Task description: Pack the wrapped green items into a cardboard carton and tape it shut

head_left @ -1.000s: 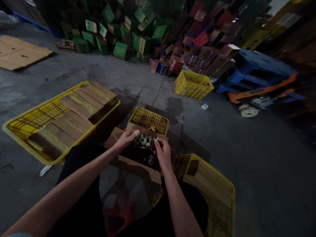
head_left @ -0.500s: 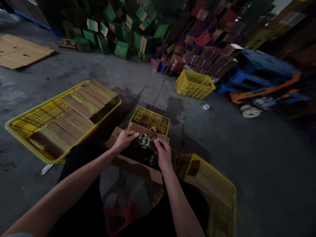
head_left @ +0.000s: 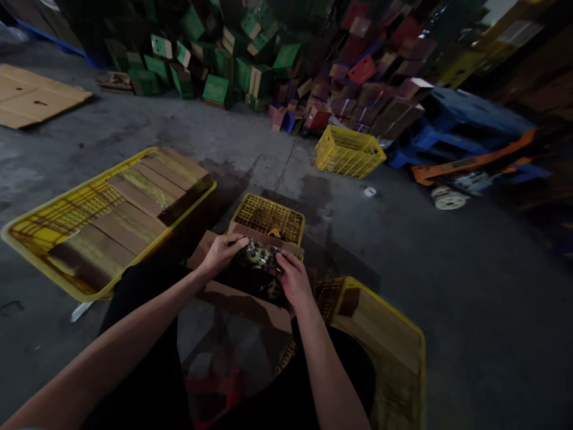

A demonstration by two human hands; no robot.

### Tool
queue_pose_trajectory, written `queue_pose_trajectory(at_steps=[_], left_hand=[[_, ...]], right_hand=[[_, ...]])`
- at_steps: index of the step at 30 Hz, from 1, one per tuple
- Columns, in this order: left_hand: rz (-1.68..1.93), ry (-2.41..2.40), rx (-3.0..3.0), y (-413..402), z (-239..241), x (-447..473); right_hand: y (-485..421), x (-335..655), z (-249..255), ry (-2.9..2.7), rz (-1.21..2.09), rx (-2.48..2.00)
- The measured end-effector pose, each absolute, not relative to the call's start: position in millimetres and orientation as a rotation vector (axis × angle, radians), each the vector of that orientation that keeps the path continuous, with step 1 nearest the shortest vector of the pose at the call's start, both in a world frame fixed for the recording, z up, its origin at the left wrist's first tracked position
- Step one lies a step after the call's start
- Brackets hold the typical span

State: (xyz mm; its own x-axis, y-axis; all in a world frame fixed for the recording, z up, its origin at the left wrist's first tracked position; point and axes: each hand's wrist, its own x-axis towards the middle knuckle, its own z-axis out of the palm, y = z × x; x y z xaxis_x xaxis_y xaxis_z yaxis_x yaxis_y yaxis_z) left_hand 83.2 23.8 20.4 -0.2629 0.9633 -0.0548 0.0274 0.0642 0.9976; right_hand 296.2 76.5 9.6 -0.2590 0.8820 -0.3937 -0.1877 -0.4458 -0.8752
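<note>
An open cardboard box (head_left: pixel 250 303) sits between my knees, its flaps spread and its inside dark. Over it, my left hand (head_left: pixel 220 254) pinches one edge of a shiny clear plastic bag (head_left: pixel 260 257). The other edge is between the thumb and fingers of my right hand (head_left: pixel 293 279). Something yellow-green with dark spots shows through the plastic; I cannot tell its kind. Just beyond the box is an upturned yellow crate (head_left: pixel 289 220), with a small orange object (head_left: pixel 274 233) lying on it near the box flap.
On the left, a long yellow crate (head_left: pixel 31 233) holds several closed cardboard boxes (head_left: pixel 129 227). Another yellow crate (head_left: pixel 414 325) with cardboard in it stands by my right knee. Further off are a yellow basket (head_left: pixel 348 152), an orange pallet jack (head_left: pixel 474 164) and piled green boxes (head_left: pixel 217 89).
The view has shifted slightly, so everything sits a little further left. Both hands keep their pinch on the plastic, which has moved a little between them.
</note>
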Motion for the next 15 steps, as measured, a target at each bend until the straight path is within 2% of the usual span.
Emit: queue_pose_trajectory(at_steps=[9,15], left_hand=[[1.179,1.264,0.776,24.0,17.6,84.8],[0.994,1.143,0.649,21.0,15.8,86.1]], right_hand=[[75.6,296.9,24.9,-1.42,1.39,-1.231],[69.7,292.1,36.9,-1.584,1.391,-1.148]])
